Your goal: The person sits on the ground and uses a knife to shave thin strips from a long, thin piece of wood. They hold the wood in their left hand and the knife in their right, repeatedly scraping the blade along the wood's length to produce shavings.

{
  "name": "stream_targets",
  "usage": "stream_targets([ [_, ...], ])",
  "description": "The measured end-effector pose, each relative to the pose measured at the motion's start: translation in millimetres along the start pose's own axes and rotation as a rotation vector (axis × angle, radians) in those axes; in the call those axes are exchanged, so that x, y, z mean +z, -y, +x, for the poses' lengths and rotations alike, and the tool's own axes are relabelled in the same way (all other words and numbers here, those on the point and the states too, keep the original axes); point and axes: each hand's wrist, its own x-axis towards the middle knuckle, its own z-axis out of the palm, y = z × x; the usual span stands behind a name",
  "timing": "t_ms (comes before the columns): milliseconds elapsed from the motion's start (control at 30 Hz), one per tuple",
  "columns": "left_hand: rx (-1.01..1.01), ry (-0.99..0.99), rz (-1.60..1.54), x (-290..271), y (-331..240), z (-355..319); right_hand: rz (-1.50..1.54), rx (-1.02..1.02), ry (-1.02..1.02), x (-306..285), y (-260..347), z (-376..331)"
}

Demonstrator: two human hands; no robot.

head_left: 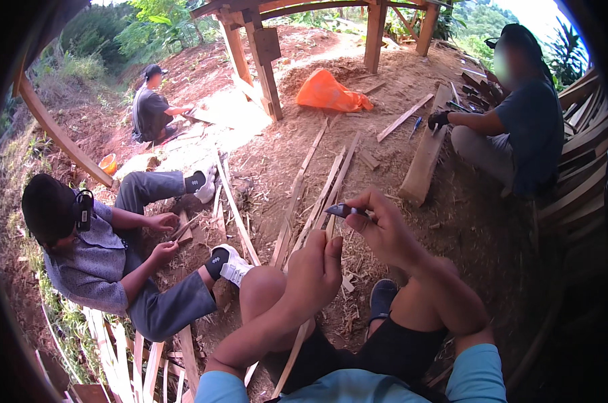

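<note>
Inspected first: a small dark pointed knife (pixel 342 211), taken as landmark for all positions. Found directly to its right, pinching it between thumb and fingers, the right hand (pixel 384 228). Found just below and left of the knife the left hand (pixel 310 272), closed in a fist, apparently around a thin wooden strip (pixel 294 356). Traced that strip downward from below the knife toward the lap. Cannot tell, owing to overlapping fingers, about contact between blade and wood. Noted both hands bare and close together. Rated as chief hazard: a slip of the blade into the left thumb, through excess force, a hard knot or a loosened pinch. Rated second: a cut to the bare left knee (pixel 263 292), below and left of the knife, through a stroke carried past the wood. Judged possible also: twisting or splitting of the strip, through uneven pressure against a one-handed hold. Recorded farther left and below the knife: a seated co-worker's white shoe (pixel 236 266), perhaps exposed to flying chips. Recorded beyond the knife: loose strips (pixel 295 201) on littered soil, a likely stumbling point through poor footing on rising.
</note>
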Motion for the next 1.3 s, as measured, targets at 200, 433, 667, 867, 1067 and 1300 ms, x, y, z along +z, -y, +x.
stream_targets([
  [200,-0.042,0.111,-0.003,7.3,-4.4,0.2,-0.084,0.120,-0.407,-18.7,-32.7,25.7],
  [433,-0.134,0.134,-0.257,6.7,18.0,2.5,0.166,0.385,-0.231,-38.2,3.4,6.2],
  [667,-0.397,0.311,-0.701,-7.4,-1.5,6.9,-0.095,-0.102,-0.033,-11.4,-7.5,-5.9],
  [867,-0.288,0.330,-0.758,-9.3,4.4,6.1,-0.143,-0.233,0.082,-10.7,0.1,-3.4],
  [1067,-0.318,0.312,-0.764,-12.3,7.1,9.1,-0.142,-0.142,0.077,-11.6,0.1,5.8],
  [1300,-0.109,0.453,-0.529,5.0,16.1,-2.0,-0.106,0.073,-0.556,-50.0,-40.2,51.0],
])
